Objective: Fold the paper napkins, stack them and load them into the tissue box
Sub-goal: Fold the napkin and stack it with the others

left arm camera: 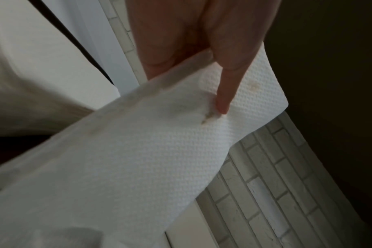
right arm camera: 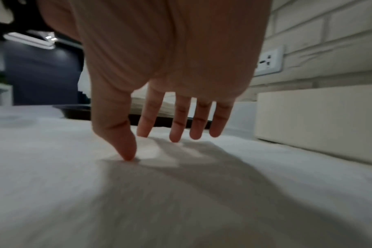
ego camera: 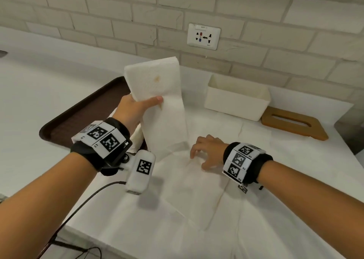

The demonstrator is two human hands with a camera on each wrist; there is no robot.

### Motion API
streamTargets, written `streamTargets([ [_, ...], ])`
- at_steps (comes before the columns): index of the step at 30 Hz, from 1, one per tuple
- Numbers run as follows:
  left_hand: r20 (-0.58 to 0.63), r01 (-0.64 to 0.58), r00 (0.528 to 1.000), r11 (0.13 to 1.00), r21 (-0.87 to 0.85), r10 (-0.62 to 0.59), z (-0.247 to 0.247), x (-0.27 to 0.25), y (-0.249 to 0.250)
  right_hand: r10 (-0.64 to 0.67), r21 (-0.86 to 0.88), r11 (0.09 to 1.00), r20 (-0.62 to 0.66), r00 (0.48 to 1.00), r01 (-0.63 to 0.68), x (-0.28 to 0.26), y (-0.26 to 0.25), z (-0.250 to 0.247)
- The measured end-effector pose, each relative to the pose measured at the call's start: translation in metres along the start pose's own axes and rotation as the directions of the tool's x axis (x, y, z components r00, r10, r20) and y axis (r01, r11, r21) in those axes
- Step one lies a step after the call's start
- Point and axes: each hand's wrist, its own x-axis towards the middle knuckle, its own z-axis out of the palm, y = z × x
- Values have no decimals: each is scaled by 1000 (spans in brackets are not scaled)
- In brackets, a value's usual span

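My left hand [ego camera: 137, 107] holds a folded white paper napkin [ego camera: 157, 93] up in the air, thumb across its front, over the right end of a dark brown tray [ego camera: 82, 116]. The left wrist view shows the thumb [left arm camera: 225, 90] pressing into the embossed napkin [left arm camera: 138, 159], which has small brownish stains. My right hand [ego camera: 206, 150] rests with spread, straight fingertips [right arm camera: 174, 137] on the white paper sheets [ego camera: 197, 209] spread on the counter. The cream tissue box [ego camera: 236, 99] stands open at the back right; its wooden lid [ego camera: 293, 122] lies beside it.
A white socket plate [ego camera: 203, 36] sits on the brick wall behind. A grey object [ego camera: 352, 128] stands at the far right edge. A black cable [ego camera: 78, 209] runs off the counter's front left. More napkins [ego camera: 136, 136] lie in the tray under my left wrist.
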Motion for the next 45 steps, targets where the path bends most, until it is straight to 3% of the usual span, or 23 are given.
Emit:
streamTargets([
  [4, 11, 8, 1000, 1000, -16, -7, -9, -8, 0, -72, -219, 972, 65, 995, 85, 10, -11, -2],
  [6, 17, 12, 1000, 1000, -24, -11, -14, -10, -1, -107, -223, 967, 73, 992, 121, 12, -11, -1],
  [9, 34, 22, 999, 1000, -10, -22, -19, -12, -3, -109, -11, 994, 46, 993, 110, 7, -7, -6],
  [12, 32, 54, 998, 999, 1, -54, -22, -9, -6, -146, 266, 956, 77, 986, 121, -15, -3, -34],
  [15, 54, 102, 994, 994, -50, -99, -14, -5, -11, -179, 618, 764, -71, 981, 184, -46, 2, -72],
  [19, 139, 143, 982, 987, -78, -131, 21, -3, -19, 90, 908, 267, -357, 930, 323, -62, 12, -100],
  [20, 179, 151, 975, 984, -94, -132, 32, -2, -20, 158, 925, 192, -358, 920, 327, -62, 12, -102],
  [21, 212, 157, 969, 980, -124, -129, 44, -1, -21, 212, 936, 173, -341, 916, 308, -61, 9, -103],
  [25, 339, 209, 934, 942, -264, -112, 76, 5, -22, 392, 951, 225, -286, 874, 211, -51, 11, -87],
  [29, 428, 309, 895, 870, -384, -129, 82, 9, -24, 458, 943, 274, -301, 836, 189, -48, 15, -79],
  [35, 387, 311, 910, 861, -402, -148, 60, -1, -23, 345, 925, 343, -285, 894, 163, -35, 3, -81],
  [39, 254, 256, 951, 907, -335, -174, 34, -7, -20, 178, 911, 376, -248, 952, 167, -17, -14, -82],
  [42, 37, 198, 980, 963, -185, -194, 8, -11, -17, 92, 846, 521, -191, 977, 116, -4, -24, -71],
  [45, -84, 122, 989, 992, -38, -124, -19, -15, -13, -29, 523, 851, -38, 999, 45, 7, -27, -45],
])
